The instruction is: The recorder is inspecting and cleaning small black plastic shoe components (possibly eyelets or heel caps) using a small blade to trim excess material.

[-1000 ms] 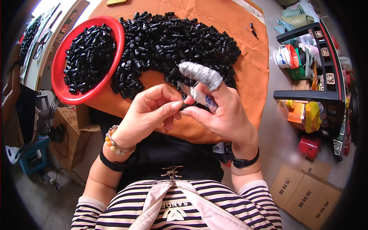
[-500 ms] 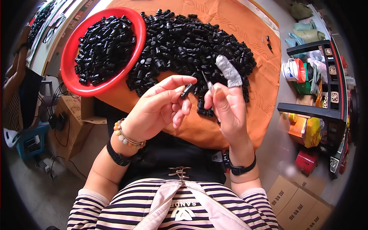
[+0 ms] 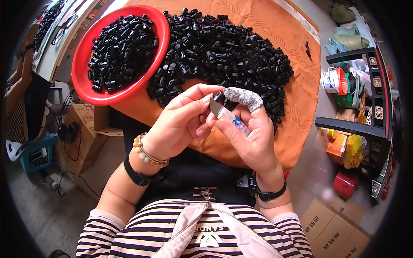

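Observation:
Between the thumb and fingertips of my left hand (image 3: 183, 120) is a small black plastic part (image 3: 219, 97). My right hand (image 3: 254, 135) grips a knife (image 3: 232, 119) whose handle is wrapped in white and blue. Its short flat blade is right at the black part; whether it touches cannot be made out. A grey knitted finger cot (image 3: 244, 98) covers the right index finger, which bends over the part. Beyond both hands spreads a heap of similar black parts (image 3: 228, 51). To its left, a red basin (image 3: 78, 69) holds many more of them.
An orange cloth (image 3: 297, 92) covers the table. A few loose pieces (image 3: 308, 50) lie at its right. A black shelf rack (image 3: 352, 124) with bags and buckets stands on the right, near cardboard boxes (image 3: 331, 223). Left are an open carton (image 3: 81, 142) and a blue stool (image 3: 32, 155).
My right hand has turned and moved left, bringing the blade to the black part. The index finger has curled over it. My left hand keeps its pinch.

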`<state>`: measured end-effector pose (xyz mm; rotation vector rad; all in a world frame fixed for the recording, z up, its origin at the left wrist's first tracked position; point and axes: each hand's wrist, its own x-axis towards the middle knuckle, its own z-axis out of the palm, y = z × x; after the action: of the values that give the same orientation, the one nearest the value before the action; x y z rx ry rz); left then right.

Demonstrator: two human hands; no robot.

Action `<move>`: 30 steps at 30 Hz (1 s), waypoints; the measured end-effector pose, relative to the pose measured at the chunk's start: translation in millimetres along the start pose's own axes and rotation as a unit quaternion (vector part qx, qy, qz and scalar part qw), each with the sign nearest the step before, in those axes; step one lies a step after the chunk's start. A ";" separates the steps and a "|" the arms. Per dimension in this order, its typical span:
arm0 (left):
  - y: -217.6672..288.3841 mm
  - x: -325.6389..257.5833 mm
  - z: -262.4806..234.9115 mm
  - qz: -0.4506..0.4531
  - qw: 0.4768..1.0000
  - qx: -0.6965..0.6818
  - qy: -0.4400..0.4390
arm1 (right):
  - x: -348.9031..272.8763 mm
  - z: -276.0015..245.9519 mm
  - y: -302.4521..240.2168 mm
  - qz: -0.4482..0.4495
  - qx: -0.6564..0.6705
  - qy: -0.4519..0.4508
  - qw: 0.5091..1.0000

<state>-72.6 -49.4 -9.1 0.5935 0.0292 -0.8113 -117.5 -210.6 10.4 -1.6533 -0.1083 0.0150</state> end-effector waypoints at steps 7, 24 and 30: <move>0.6 -2.4 1.3 -0.003 1.000 0.003 0.001 | -2.1 0.5 1.3 -0.005 -0.002 0.007 1.000; 1.8 -5.4 -2.5 -0.026 0.999 -0.024 0.003 | -1.3 1.4 3.0 -0.024 -0.023 -0.008 0.999; 1.5 -4.5 -7.8 -0.034 0.999 -0.032 -0.013 | -1.4 0.1 3.6 -0.025 -0.020 0.005 0.999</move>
<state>-73.2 -41.6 -13.8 0.5240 0.0522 -0.8800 -118.7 -210.9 6.7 -1.6890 -0.1427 -0.0344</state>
